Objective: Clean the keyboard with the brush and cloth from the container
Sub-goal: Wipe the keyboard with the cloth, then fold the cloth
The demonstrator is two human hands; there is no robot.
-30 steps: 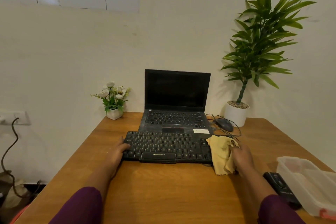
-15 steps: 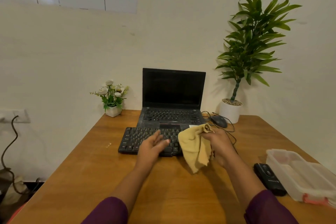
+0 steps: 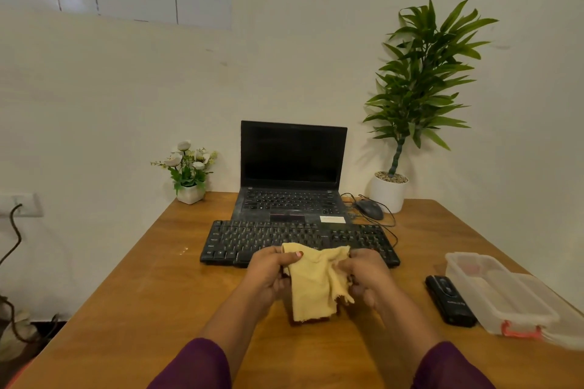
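Note:
A black keyboard (image 3: 284, 238) lies across the middle of the wooden table (image 3: 151, 294), in front of a laptop. Both hands hold a yellow cloth (image 3: 313, 284) just above the table, on the near side of the keyboard. My left hand (image 3: 268, 275) pinches its upper left corner. My right hand (image 3: 366, 275) grips its right edge, and the cloth hangs down between them. A clear plastic container (image 3: 493, 294) with an orange clasp stands at the right. Beside it lies a black oblong object (image 3: 448, 300), possibly the brush.
An open black laptop (image 3: 292, 174) sits behind the keyboard, with a wired mouse (image 3: 369, 210) to its right. A tall potted plant (image 3: 410, 98) stands at the back right and a small flower pot (image 3: 189, 174) at the back left. A cable hangs from a wall socket (image 3: 19, 205) at left.
My left hand left the keyboard and took hold of the cloth. My right hand carried the cloth from the keyboard's right end toward me, in front of its middle.

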